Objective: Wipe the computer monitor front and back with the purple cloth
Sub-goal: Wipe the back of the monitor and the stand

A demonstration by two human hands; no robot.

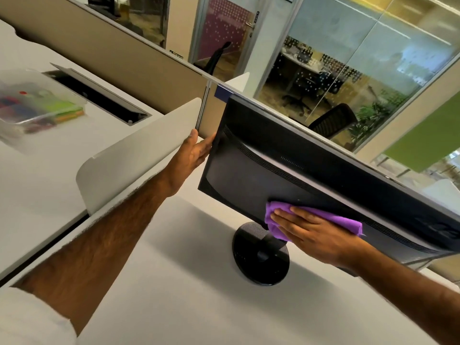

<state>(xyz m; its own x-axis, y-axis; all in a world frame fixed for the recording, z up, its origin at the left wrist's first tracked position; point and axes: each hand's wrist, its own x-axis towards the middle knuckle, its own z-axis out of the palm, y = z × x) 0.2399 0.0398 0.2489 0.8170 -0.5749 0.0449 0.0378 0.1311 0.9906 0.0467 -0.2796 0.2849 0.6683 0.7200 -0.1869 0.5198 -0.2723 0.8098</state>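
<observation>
The black computer monitor [286, 160] stands on a round black base [260, 255] on the white desk, with its vented back turned toward me. My left hand [193, 153] grips the monitor's left edge, fingers wrapped around the side. My right hand [311, 232] lies flat on the purple cloth [346, 224] and presses it against the lower back panel, just above the stand. The screen side is hidden from view.
A white divider panel [139, 155] rises just left of the monitor. A clear plastic box [37, 105] with colourful items sits at far left beside an open cable hatch [99, 95]. A beige partition [124, 61] and glass walls lie behind. The white desk [199, 307] spreads in front.
</observation>
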